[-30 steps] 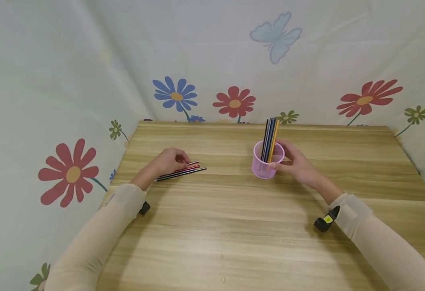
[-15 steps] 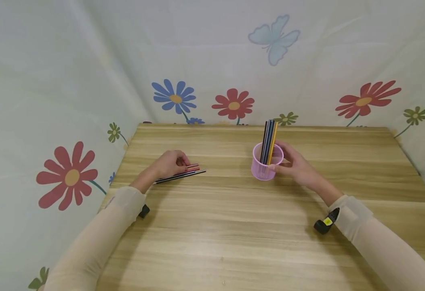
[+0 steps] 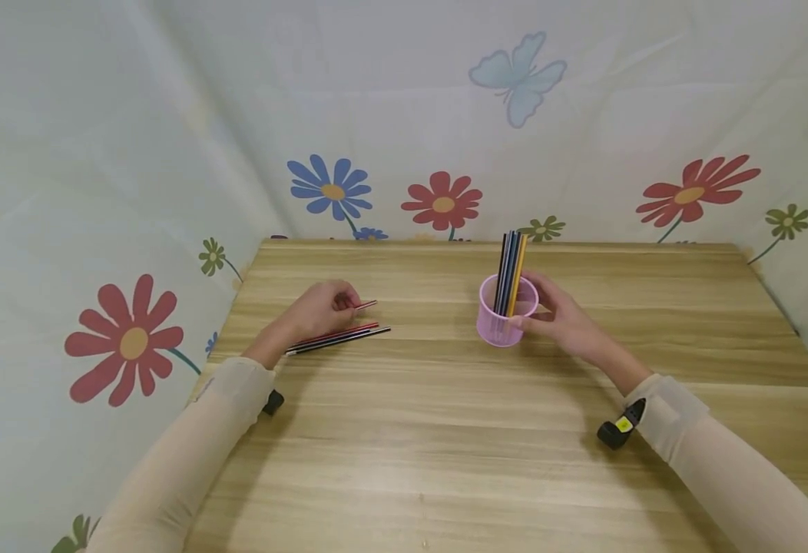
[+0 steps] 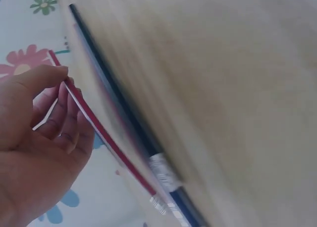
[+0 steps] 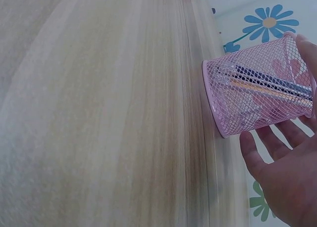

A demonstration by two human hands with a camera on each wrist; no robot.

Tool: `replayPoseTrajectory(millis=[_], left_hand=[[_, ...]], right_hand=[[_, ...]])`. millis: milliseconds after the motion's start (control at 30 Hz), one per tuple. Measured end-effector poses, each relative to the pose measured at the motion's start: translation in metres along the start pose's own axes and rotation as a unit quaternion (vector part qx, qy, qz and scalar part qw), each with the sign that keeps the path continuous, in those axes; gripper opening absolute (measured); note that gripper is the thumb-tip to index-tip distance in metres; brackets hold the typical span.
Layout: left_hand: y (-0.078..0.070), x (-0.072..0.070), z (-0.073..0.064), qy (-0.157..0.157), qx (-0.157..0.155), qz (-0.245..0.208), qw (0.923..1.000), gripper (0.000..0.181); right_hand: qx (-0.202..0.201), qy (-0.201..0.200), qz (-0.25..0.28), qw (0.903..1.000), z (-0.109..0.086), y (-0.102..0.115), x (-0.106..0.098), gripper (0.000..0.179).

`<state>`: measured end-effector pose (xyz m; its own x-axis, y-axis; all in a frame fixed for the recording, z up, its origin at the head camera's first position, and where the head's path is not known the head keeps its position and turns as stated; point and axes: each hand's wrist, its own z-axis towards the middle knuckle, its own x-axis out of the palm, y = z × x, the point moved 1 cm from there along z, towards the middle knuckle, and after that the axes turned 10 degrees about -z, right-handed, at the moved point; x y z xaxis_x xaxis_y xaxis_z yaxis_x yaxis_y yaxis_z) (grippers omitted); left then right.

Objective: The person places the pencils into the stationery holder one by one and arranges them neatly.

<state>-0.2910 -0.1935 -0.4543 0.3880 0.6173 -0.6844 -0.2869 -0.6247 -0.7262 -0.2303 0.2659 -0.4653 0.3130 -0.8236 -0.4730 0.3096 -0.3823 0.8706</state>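
In the head view my left hand (image 3: pixel 317 311) is at the left of the table. Its thumb and fingers pinch a red pencil (image 4: pixel 108 137), seen close in the left wrist view, raised off the table. Just below it lie several pencils (image 3: pixel 340 339), dark ones and a red one, side by side on the wood. My right hand (image 3: pixel 563 319) grips a pink mesh pencil cup (image 3: pixel 490 330) from its right side, fingers behind and thumb in front. Several dark pencils (image 3: pixel 505 269) and a yellow pencil (image 3: pixel 518 276) stand upright in the cup, leaning slightly right.
The wooden table (image 3: pixel 418 430) reaches back to a pale cloth wall (image 3: pixel 390 92) printed with flowers and a butterfly. Another stretch of cloth closes off the left side. A black wrist camera (image 3: pixel 614 432) hangs beneath the right cuff.
My left hand has lifted the red pencil up and away from the other pencils. My right hand stays on the cup. The whole head view has shifted slightly.
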Motion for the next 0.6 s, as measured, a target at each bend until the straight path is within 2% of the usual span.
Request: replayPoseTrajectory(millis=[167,433,600], left_hand=[[-0.019,-0.006,0.005,-0.023,0.02,-0.009,0.9995,0.011],[-0.06,-0.011,0.01,-0.054,0.095,-0.013,0.994,0.022],[-0.088,-0.012,0.011,-0.084,0.149,-0.033,0.9848,0.023]], right_hand=[[-0.001,-0.007,0.006,1.0,-0.001,0.002,-0.001,0.079],[0.009,0.0,0.02,0.9998,-0.003,0.003,0.001,0.081],[0.013,0.003,0.015,0.9998,-0.002,0.002,0.002,0.082]])
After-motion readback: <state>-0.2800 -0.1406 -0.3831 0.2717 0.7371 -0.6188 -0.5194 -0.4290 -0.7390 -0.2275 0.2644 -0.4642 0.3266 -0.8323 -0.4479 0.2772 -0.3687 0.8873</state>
